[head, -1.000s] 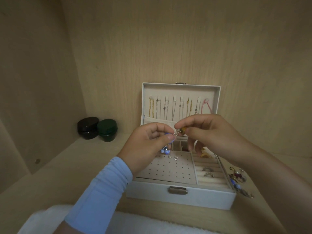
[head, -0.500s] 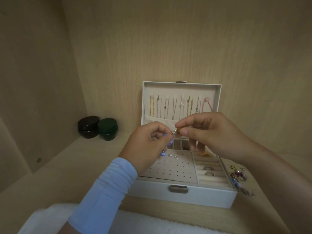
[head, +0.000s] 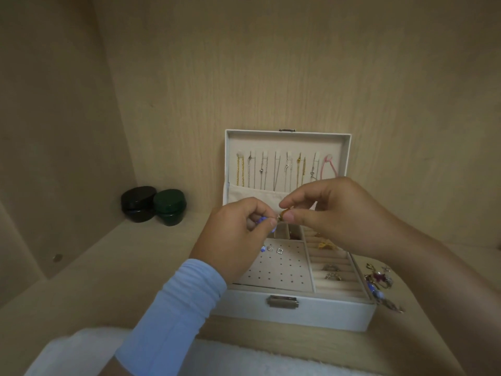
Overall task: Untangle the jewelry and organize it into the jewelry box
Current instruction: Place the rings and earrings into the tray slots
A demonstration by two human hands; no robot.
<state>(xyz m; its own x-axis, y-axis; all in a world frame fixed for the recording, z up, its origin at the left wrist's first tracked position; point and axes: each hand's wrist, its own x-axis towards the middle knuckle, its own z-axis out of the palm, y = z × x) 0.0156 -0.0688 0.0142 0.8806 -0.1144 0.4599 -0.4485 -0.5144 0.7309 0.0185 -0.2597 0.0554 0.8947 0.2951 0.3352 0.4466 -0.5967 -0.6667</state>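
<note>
A white jewelry box (head: pixel 298 312) stands open on the wooden shelf, several chains hanging in its lid (head: pixel 287 143). Both hands hover above its tray. My left hand (head: pixel 233 240) pinches a blue-beaded piece (head: pixel 262 220), and my right hand (head: pixel 333 210) pinches a small gold and amber piece (head: pixel 284 213) joined to it. The two pinches almost touch. Stud earrings (head: pixel 274 250) sit in the perforated pad and rings (head: pixel 331 272) in the ring rolls. A tangled pile of jewelry (head: pixel 379 284) lies on the shelf right of the box.
A black jar (head: pixel 137 203) and a green jar (head: pixel 170 207) stand at the back left corner. Wooden walls close in behind and on the left. A white fluffy cloth (head: pixel 244 360) lies along the front edge.
Both hands stayed above the box with small finger shifts; the blue beads now sit higher, tucked in my left fingers rather than dangling.
</note>
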